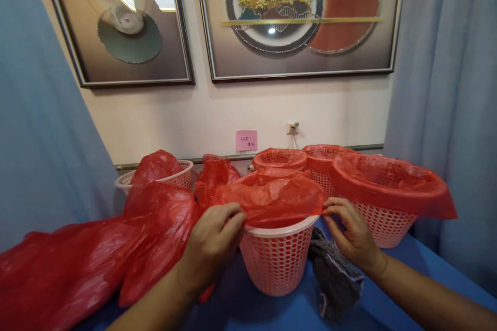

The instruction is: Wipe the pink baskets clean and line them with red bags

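The bag (pixel 274 197) is in the front basket (pixel 276 258) at mid-table, and I have its near edge stretched between both hands, just above the white rim. The basket stands upright; its front rim is bare, with red showing through the holes.

My left hand (pixel 212 240) comes in from the lower left, back of the hand up, fingers curled, thumb and forefinger closed on the bag's edge at the rim's left. My right hand (pixel 351 230) reaches in from the lower right, wrist bent, fingers loosely folded; its thumb and forefinger pinch the edge at the rim's right, almost no gap between them.

I count five baskets: this one, a wide right basket (pixel 388 223), two back baskets (pixel 325 181) and a left basket (pixel 185 178). Red film covers the rims of the right one and the back pair. Loose red plastic (pixel 89 258) heaps on the left; I cannot tell how many bags. One grey cloth (pixel 336 282) lies beside the front basket on the blue table (pixel 233 305).

On the wall are one pink note (pixel 246 140), one socket (pixel 292 128) and two framed pictures (pixel 305 64).
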Action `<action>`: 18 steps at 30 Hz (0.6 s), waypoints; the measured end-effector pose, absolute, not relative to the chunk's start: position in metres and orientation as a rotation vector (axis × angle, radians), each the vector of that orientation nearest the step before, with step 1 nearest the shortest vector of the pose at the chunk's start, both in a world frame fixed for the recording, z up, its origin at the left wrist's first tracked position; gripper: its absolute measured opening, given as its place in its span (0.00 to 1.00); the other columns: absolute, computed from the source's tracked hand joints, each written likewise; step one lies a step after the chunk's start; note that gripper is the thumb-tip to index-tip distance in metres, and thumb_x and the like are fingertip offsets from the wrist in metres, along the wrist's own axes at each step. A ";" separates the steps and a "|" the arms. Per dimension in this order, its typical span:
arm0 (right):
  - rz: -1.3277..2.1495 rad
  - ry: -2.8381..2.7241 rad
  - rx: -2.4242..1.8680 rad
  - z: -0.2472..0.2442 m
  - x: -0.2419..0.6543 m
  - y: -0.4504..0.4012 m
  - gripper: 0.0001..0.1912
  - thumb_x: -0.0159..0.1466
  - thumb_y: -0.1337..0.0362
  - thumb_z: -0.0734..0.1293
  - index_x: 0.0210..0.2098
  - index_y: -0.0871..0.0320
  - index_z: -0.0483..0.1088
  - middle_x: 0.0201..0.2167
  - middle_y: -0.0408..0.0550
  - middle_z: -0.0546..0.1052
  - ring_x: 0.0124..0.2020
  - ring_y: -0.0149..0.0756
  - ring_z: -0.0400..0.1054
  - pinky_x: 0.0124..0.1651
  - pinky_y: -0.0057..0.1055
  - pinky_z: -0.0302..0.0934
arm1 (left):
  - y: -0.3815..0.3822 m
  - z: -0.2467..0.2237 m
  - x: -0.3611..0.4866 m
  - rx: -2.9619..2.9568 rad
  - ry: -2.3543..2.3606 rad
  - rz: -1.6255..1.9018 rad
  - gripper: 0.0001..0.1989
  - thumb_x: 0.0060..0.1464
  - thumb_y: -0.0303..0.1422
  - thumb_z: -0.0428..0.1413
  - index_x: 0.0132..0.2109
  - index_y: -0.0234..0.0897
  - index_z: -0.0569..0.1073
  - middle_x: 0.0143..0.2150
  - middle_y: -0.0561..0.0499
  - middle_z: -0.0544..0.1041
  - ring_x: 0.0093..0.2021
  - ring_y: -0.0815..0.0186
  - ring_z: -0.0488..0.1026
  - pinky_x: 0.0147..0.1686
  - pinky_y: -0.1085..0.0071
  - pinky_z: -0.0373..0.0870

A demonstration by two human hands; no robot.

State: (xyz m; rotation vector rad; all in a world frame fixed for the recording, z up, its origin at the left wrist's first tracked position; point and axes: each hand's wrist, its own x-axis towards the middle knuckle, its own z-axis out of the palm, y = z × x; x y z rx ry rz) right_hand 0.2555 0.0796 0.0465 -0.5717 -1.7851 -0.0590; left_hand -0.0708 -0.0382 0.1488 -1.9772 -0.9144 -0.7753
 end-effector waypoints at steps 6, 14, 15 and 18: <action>-0.033 -1.814 -0.571 0.027 0.250 0.074 0.10 0.72 0.71 0.64 0.48 0.50 0.72 0.48 0.51 0.79 0.50 0.45 0.75 0.52 0.46 0.72 | -0.052 0.094 -0.075 -1.976 -0.861 -0.979 0.06 0.67 0.24 0.57 0.47 0.39 0.75 0.41 0.48 0.81 0.40 0.63 0.78 0.43 0.64 0.78; 0.120 -1.835 -0.726 0.010 0.236 0.076 0.09 0.72 0.69 0.62 0.49 0.52 0.71 0.51 0.54 0.78 0.53 0.46 0.75 0.55 0.48 0.73 | -0.039 0.076 -0.082 -1.977 -1.051 -1.059 0.05 0.68 0.31 0.56 0.48 0.43 0.75 0.42 0.47 0.83 0.41 0.60 0.83 0.43 0.62 0.83; 0.163 -1.836 -0.756 0.008 0.234 0.073 0.10 0.72 0.69 0.62 0.50 0.52 0.71 0.53 0.54 0.78 0.54 0.46 0.75 0.56 0.49 0.73 | -0.038 0.073 -0.086 -1.987 -1.109 -1.077 0.05 0.69 0.34 0.56 0.49 0.44 0.75 0.43 0.48 0.83 0.41 0.59 0.83 0.42 0.62 0.84; 0.269 -1.796 -0.850 -0.003 0.229 0.064 0.17 0.69 0.70 0.62 0.55 0.53 0.70 0.58 0.55 0.76 0.59 0.47 0.74 0.61 0.50 0.71 | -0.036 0.059 -0.104 -1.920 -1.401 -1.216 0.08 0.69 0.40 0.55 0.50 0.47 0.75 0.47 0.48 0.84 0.45 0.54 0.85 0.44 0.57 0.85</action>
